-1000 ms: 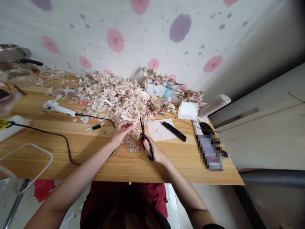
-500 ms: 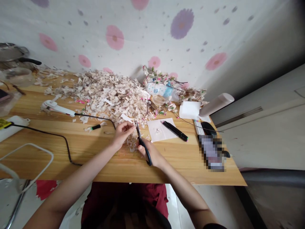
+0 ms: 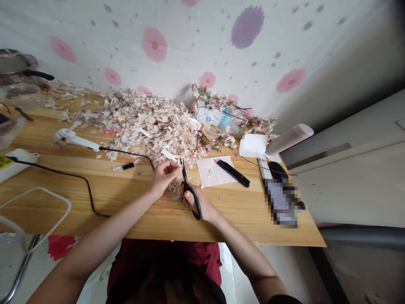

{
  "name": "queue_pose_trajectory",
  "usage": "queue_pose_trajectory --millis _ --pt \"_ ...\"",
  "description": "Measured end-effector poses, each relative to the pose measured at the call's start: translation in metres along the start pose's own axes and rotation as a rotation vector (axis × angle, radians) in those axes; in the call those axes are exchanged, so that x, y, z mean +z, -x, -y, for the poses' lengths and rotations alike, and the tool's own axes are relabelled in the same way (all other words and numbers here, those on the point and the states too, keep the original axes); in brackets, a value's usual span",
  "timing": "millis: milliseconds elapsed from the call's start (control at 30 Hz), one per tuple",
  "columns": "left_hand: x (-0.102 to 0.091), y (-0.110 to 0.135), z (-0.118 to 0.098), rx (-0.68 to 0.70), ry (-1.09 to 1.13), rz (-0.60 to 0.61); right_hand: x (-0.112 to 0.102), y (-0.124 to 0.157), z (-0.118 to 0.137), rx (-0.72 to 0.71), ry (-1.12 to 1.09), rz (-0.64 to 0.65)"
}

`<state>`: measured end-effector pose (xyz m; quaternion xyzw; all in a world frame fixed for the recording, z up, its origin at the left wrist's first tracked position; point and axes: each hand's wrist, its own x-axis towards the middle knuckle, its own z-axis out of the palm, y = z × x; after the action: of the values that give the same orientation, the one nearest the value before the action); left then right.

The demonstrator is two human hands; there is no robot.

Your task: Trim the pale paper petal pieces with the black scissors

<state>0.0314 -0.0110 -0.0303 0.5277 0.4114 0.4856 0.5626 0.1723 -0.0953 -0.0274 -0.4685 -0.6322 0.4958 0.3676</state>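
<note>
My right hand grips a pair of black-handled scissors, its fingers in the loops. The blades point away from me and stand slightly apart at the tips. Just left of them, my left hand is closed in a pinch, fingertips almost at the blades; whatever it holds is too small to make out. Beyond both hands spreads a big heap of pale, dry-looking petals. To the right lies a white paper sheet with a few tiny pale bits and two black markers on it.
A white glue gun with a black cord lies left, near a green-and-black marker cap. Flower sprigs rest on a tissue pack at the back. A bottle and a blurred-out phone are at the right.
The scissor blades have parted a little at the tips. Both hands stay in nearly the same place; the view has shifted slightly.
</note>
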Motion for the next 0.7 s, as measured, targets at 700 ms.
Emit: queue_pose_trajectory --millis 700 --pt "0.004 0.002 -0.011 0.004 0.049 -0.001 0.007 0.002 -0.008 -0.014 -0.124 0.037"
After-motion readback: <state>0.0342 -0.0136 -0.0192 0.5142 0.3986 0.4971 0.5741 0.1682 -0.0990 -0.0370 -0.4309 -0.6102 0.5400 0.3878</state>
